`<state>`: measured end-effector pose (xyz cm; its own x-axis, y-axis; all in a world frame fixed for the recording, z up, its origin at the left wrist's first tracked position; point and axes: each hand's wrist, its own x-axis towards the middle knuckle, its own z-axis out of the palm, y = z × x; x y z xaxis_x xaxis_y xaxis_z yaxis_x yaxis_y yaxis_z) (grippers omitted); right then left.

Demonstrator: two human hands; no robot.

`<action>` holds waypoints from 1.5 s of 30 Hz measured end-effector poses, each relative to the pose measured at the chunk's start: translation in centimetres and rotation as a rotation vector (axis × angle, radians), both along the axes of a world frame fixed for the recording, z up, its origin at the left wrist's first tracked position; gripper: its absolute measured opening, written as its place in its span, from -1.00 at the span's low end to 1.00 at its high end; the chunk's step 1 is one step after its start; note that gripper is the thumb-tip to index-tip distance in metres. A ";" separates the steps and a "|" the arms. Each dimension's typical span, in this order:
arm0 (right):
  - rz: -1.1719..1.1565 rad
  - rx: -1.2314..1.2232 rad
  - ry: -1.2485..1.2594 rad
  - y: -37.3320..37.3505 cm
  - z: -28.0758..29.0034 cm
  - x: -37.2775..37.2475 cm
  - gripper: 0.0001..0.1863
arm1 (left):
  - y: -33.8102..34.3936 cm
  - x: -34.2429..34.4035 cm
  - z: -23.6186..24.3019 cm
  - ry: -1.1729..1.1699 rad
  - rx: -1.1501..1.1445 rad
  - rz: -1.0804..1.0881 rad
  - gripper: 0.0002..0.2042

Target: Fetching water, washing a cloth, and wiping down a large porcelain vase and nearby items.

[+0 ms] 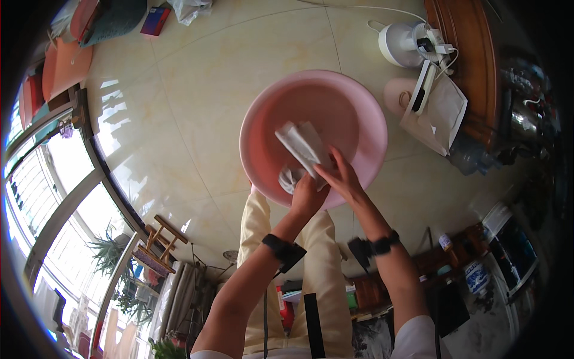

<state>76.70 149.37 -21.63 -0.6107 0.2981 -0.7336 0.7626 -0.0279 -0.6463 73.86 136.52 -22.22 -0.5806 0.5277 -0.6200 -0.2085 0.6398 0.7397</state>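
Note:
A round pink basin (372, 128) stands on the floor in front of my legs. Over its near half I hold a white cloth (299, 142), folded into a long strip that slants up and left from my fingers. A looser, crumpled end (289, 179) hangs left of my left hand. My left hand (310, 196) is closed around the lower part of the cloth. With thumb and fingers, my right hand (342, 176) grips its right side. The palms and some fingertips are hidden. Whether there is water in the basin, I cannot tell.
Glossy beige tiles (203, 90) surround the basin. At the upper right are a white lamp-like appliance (399, 45), cables and a white paper bag (439, 113) beside a wooden cabinet (466, 66). A small wooden stool (160, 245) stands at the lower left near the glass door.

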 end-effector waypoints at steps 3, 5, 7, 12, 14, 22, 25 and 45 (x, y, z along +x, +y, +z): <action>0.084 0.048 0.014 -0.2 -7.5 -0.5 -0.30 | 0.5 0.2 -1.5 0.234 -0.245 -0.152 -0.40; -0.144 0.264 0.160 1.4 -13.1 2.7 -0.28 | 1.9 0.3 -2.1 0.301 -0.191 -0.112 -0.40; -0.392 0.265 0.176 -0.8 -14.3 2.3 -0.29 | -0.5 -0.2 -4.0 0.285 -0.166 0.146 -0.37; 0.214 0.539 0.134 -0.3 -15.5 4.5 -0.32 | -2.2 0.9 -6.2 -0.766 -0.133 0.954 -0.72; 0.098 0.489 0.129 1.1 -14.8 5.8 -0.31 | -0.1 2.1 -5.4 -0.948 -0.053 0.977 -0.71; 0.158 0.250 0.343 -3.2 7.7 0.6 -0.48 | -1.7 -1.2 1.0 -1.243 0.494 1.001 -0.57; -0.164 -0.099 0.284 -1.1 8.5 3.0 -0.67 | -2.3 -3.1 5.0 -1.197 0.408 0.954 -0.62; -0.439 -0.806 0.170 -1.0 1.0 -2.1 -0.84 | -3.3 -2.5 5.8 -1.311 0.330 0.531 -0.42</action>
